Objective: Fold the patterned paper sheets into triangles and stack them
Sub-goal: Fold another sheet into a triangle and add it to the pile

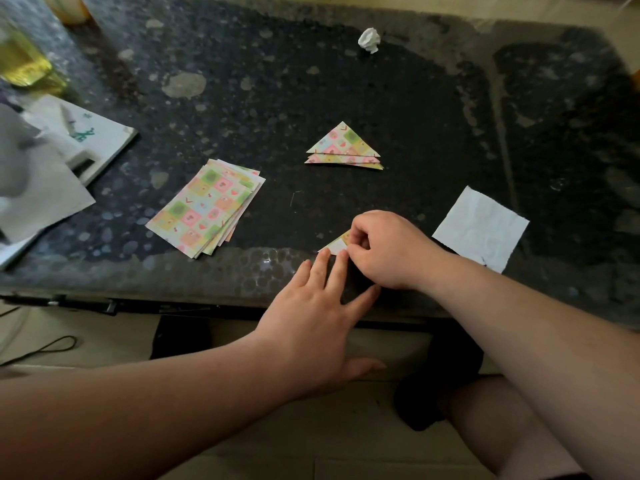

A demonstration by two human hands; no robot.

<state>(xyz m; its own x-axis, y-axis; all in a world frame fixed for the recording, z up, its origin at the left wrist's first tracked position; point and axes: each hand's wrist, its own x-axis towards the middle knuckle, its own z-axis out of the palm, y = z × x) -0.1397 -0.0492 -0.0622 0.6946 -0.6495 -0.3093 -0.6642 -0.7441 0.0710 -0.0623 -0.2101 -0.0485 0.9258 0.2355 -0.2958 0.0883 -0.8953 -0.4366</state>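
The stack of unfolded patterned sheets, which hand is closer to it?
Left. The left hand lies flat just right of the stack of sheets; the right hand is farther right, pinching the paper being folded.

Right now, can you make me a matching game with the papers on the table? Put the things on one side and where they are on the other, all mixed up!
Things:
1. stack of unfolded patterned sheets
2. pile of folded triangles
3. crumpled white paper ball
4. plain white square

Places:
A. far edge of the table
B. right of both hands
C. left of the hands, fanned out
D. middle of the table, beyond the hands

Pairs: 1-C, 2-D, 3-A, 4-B
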